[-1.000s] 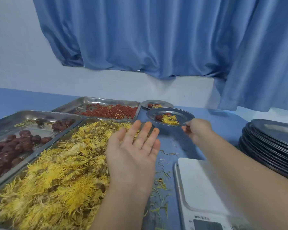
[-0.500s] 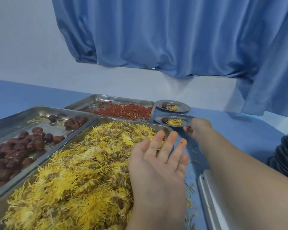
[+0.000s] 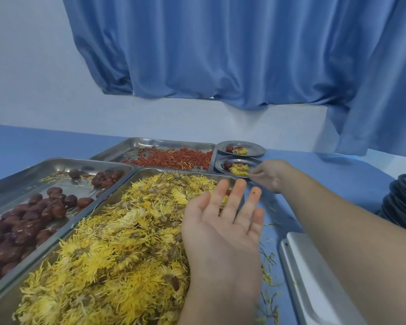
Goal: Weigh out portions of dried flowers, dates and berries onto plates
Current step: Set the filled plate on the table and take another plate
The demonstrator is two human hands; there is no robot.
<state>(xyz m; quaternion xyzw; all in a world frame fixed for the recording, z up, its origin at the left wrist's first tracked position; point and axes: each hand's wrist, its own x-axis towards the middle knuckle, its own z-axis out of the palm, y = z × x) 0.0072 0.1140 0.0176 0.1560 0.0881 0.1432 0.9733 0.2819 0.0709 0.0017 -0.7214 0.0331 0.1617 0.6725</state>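
My left hand (image 3: 223, 231) is held palm up with straight fingers over the right edge of the big tray (image 3: 103, 202) of yellow dried flowers (image 3: 117, 242); it holds nothing. My right hand (image 3: 270, 175) reaches to the far side and pinches the near rim of a small steel plate (image 3: 220, 164), which lies on the table with a date, berries and flowers on it. A second filled plate (image 3: 256, 148) sits just behind it. Dates (image 3: 21, 226) fill the left tray (image 3: 56, 161). Red berries (image 3: 174, 158) lie in the far tray (image 3: 150, 141).
A white scale (image 3: 314, 277) lies at the lower right under my right forearm. A stack of dark plates (image 3: 403, 198) stands at the right edge. Loose petals are scattered on the blue table (image 3: 338, 174). A blue curtain (image 3: 220, 55) hangs behind.
My right hand carried the filled plate away from me and set it down on the table in front of the other filled plate. My left hand stayed palm up over the flowers.
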